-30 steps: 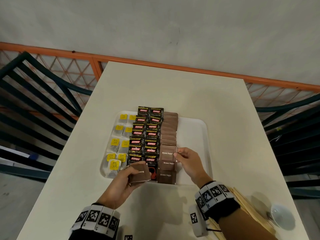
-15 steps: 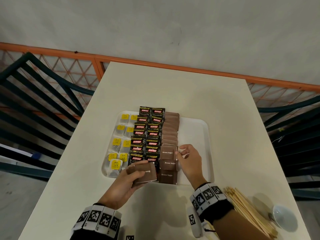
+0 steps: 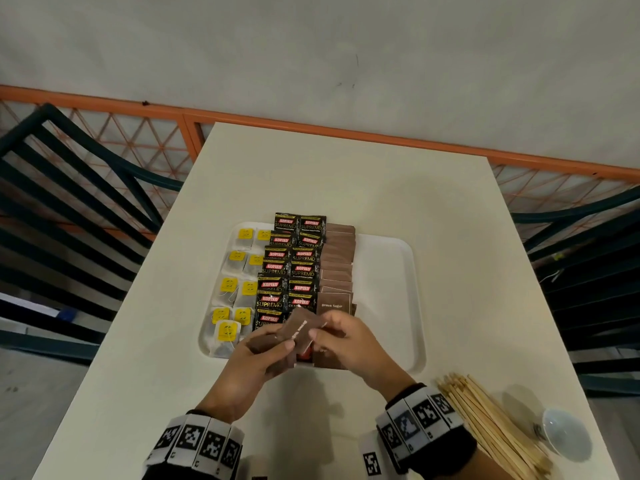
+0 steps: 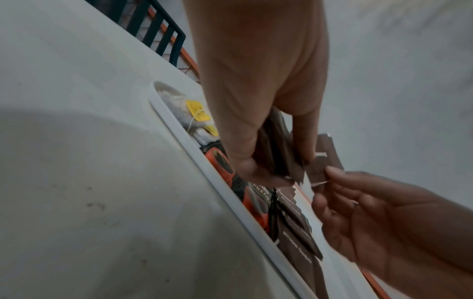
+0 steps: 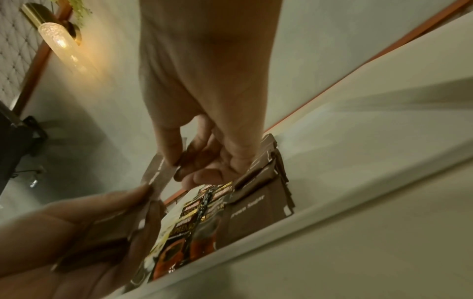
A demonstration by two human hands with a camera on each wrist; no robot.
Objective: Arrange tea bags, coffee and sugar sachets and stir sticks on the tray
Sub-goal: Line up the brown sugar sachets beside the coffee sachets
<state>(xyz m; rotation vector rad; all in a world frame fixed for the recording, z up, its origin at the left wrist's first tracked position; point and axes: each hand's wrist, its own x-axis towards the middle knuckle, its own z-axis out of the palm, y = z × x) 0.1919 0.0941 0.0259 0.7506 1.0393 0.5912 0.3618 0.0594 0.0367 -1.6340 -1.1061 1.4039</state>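
A white tray (image 3: 384, 289) carries tea bags (image 3: 229, 285) with yellow tags on its left, black coffee sachets (image 3: 289, 268) in two middle columns and a column of brown sugar sachets (image 3: 337, 268). Over the tray's near edge my left hand (image 3: 263, 358) grips a small stack of brown sugar sachets (image 3: 268, 344). My right hand (image 3: 341, 344) pinches one brown sachet (image 3: 300, 329) at the top of that stack. The left wrist view shows the stack (image 4: 277, 149) in my curled fingers. The pinched sachet (image 5: 158, 172) shows in the right wrist view. Wooden stir sticks (image 3: 491, 424) lie loose on the table, near right.
A small white bowl (image 3: 566, 434) stands at the table's near right corner beside the sticks. The tray's right third is bare. Dark slatted chairs flank the table, and an orange railing runs along its far edge.
My right hand left the sugar column on the tray, came left to my left hand and took hold of the top sachet of the stack. My left hand stayed near the tray's front edge.
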